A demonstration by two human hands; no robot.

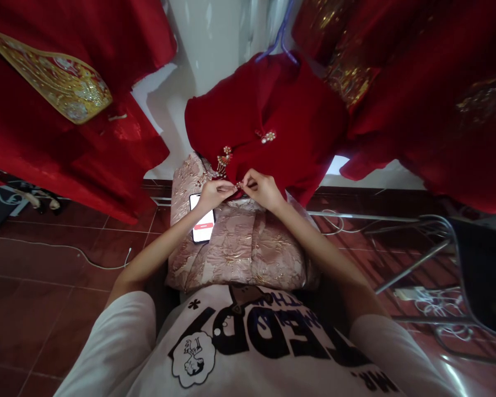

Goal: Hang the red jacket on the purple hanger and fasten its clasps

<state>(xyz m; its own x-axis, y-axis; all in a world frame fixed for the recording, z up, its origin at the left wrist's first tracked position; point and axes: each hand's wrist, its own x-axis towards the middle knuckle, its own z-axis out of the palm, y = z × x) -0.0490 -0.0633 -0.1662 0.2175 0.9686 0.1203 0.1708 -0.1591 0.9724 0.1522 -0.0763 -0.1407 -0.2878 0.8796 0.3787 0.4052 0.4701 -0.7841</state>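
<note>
Over my lap lies a pinkish brocade cloth [231, 242], and the lower edge of a red garment [240, 121] rests on it. My left hand [216, 193] and my right hand [261, 188] meet at that edge, fingertips pinched on a small beaded piece [238, 186] between them. Its exact shape is too small to make out. Just above my left hand a fan-shaped ornament with beads [224, 161] sits on the red cloth. A pearl flower ornament [268, 137] is higher up. Beside my left wrist, a phone [202, 218] with a lit screen lies on the brocade.
A purple hanger [281, 37] is at the red garment's top. Red garments with gold embroidery hang at the left [74, 94] and right [430, 99]. A black chair with metal legs [483, 264] stands right, near white cables [438, 303]. Another cable [80, 252] crosses the tiled floor left.
</note>
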